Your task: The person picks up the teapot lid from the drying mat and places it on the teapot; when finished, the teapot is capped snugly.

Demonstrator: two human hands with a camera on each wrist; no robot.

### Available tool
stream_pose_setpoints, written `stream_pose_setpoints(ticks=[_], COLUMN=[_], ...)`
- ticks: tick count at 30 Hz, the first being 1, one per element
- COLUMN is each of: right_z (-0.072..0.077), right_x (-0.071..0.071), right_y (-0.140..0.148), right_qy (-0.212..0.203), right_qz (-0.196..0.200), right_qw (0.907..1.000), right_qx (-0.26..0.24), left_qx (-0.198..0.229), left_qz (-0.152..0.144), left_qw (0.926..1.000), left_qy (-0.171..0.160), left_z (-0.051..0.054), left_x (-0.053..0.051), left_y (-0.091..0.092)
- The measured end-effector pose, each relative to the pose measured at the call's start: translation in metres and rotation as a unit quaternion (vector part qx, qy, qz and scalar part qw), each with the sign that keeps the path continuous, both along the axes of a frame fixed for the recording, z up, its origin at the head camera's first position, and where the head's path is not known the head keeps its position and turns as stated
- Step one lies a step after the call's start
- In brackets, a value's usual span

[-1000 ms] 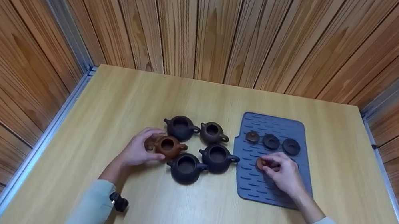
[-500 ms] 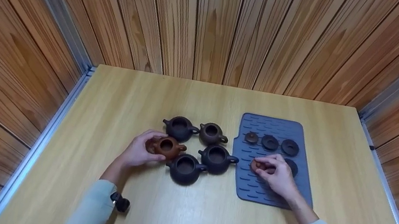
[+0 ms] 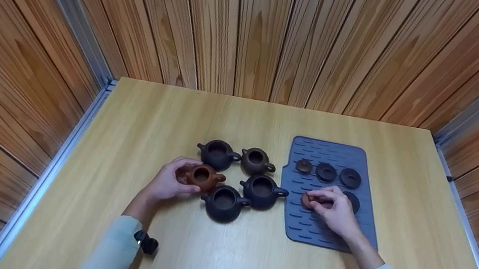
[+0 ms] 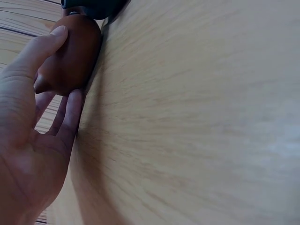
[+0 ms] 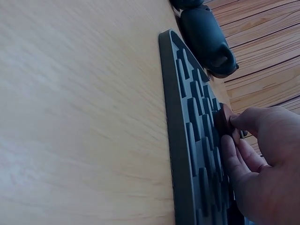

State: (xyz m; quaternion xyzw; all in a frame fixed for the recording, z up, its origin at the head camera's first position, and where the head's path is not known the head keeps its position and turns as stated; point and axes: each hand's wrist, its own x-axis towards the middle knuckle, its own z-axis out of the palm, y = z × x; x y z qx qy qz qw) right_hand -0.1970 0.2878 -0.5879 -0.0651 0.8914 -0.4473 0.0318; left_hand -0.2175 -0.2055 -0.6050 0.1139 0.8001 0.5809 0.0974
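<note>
My left hand (image 3: 171, 180) holds a small reddish-brown teapot (image 4: 77, 54) from its spout side, thumb on one side and fingers on the other. The teapot stands upright on the table with its round mouth uncovered. On the grey ridged mat (image 3: 301, 230), my right hand (image 3: 337, 213) pinches a reddish-brown teapot lid (image 5: 226, 123) between thumb and fingers. The lid lies low at the mat's surface; whether it touches the ridges I cannot tell. A dark lid (image 3: 351, 201) is partly hidden behind the right hand.
Lidless dark teapots stand close together: one at the back (image 3: 216, 154), a smaller brownish one (image 3: 256, 161), one beside the mat (image 3: 262, 192), and one in front (image 3: 224, 204). A small brown lid (image 3: 304, 166) and two dark lids (image 3: 326, 172) line the mat's back part.
My right hand has shifted slightly left over the mat with the reddish-brown lid, uncovering part of the dark lid behind it. The left hand stays on the reddish-brown teapot.
</note>
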Motion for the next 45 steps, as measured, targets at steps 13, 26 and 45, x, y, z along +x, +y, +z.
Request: stream_pose_setpoints(ticks=[13,26,45], right_z=[0.009,0.032,0.062], right_x=[0.001,-0.005,-0.01], right_y=[0.002,0.003,-0.017], right_qy=[-0.007,-0.026,0.002], right_qz=[0.006,0.006,0.014], right_qw=[0.9999,0.9994,0.9997], right_qx=[0.007,-0.024,-0.021], left_qx=[0.024,-0.001,0.03], left_qz=[-0.009,0.009,0.0], left_qw=[0.9986,0.9999,0.9994], left_qy=[0.046,-0.014,0.014], left_z=[-0.012,0.003,-0.005], left_x=[-0.003,0.001,0.0], left_y=[-0.003,0.003,-0.001])
